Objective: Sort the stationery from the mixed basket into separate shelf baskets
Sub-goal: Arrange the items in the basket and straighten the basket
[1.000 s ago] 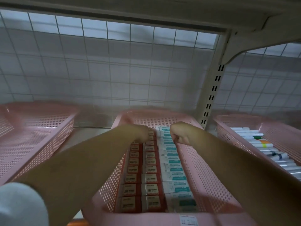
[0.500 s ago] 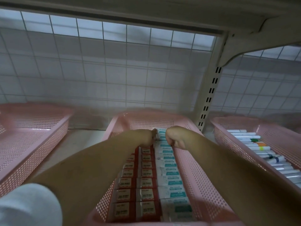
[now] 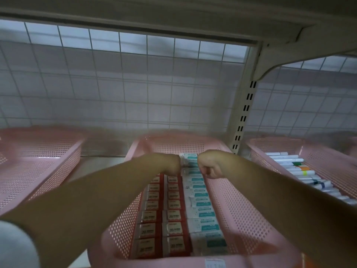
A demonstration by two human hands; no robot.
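Note:
The middle pink basket [image 3: 237,209] holds two columns of red-labelled 2B boxes [image 3: 173,215] and one column of white-and-teal boxes [image 3: 202,209]. Both my arms reach to its far end. My left hand [image 3: 170,164] and my right hand [image 3: 210,165] are curled into fists on either side of the farthest white-and-teal box [image 3: 190,158], each touching one end of it. My fingertips are hidden behind the knuckles.
A pink basket [image 3: 38,171] with nothing visible inside stands to the left. To the right, another pink basket [image 3: 328,167] holds several markers [image 3: 297,169]. A slotted white shelf upright [image 3: 245,105] rises between the middle and right baskets, and a wire grid [image 3: 135,84] backs the shelf.
My two hands have drawn closer together at the far end of the white-and-teal column, the left one shifting right off the red boxes. They now flank the last box.

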